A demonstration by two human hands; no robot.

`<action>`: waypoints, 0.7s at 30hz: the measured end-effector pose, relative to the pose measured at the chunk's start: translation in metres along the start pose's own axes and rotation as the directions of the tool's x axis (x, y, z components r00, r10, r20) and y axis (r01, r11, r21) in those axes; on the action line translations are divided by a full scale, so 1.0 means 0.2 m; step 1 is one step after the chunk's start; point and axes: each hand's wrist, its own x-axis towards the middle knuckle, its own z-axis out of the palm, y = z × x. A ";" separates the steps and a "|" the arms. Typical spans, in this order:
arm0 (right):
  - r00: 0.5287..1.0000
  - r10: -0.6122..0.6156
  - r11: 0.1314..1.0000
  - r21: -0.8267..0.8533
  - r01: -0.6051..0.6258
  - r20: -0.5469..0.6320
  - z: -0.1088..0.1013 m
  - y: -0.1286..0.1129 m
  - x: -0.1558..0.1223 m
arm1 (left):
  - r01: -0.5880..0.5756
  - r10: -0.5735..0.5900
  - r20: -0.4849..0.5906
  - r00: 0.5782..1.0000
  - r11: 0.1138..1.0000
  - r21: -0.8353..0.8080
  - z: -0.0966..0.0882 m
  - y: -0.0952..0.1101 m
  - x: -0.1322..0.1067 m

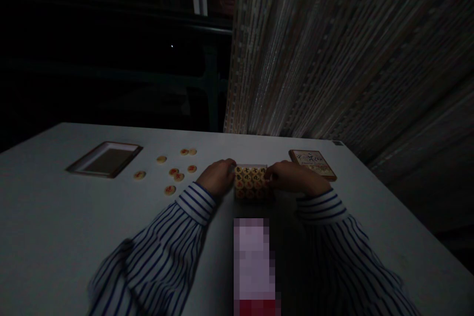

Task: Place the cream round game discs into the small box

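Note:
A small box of round wooden chess pieces (251, 182) sits on the white table (55, 217) between my two hands. My left hand (217, 176) is curled against the box's left side, fingers bent at its top left corner. My right hand (292, 176) rests on the right side, fingers curled over the pieces at that edge. Whether either hand pinches a single piece is hidden. Several loose round pieces (177, 174) with red marks lie scattered on the table left of my left hand.
A shallow rectangular box tray (105, 159) lies at the far left. A printed box lid (313, 163) lies right of my right hand. A striped curtain (333, 49) hangs behind the table's far right. The room behind is dark.

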 end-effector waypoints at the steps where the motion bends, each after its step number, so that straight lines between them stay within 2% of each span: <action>1: 1.000 -0.004 1.000 0.001 0.004 0.003 0.00 0.00 0.00 | 0.004 -0.004 0.002 1.000 1.000 0.002 0.00 0.00 0.00; 11: 1.000 -0.029 0.999 -0.026 0.029 -0.003 0.03 0.01 0.01 | 0.020 -0.020 0.017 1.000 1.000 0.001 -0.01 0.01 0.00; 21: 0.999 -0.021 1.000 -0.019 0.022 0.024 0.00 -0.01 -0.01 | 0.006 -0.006 0.016 1.000 1.000 -0.001 -0.01 0.01 -0.01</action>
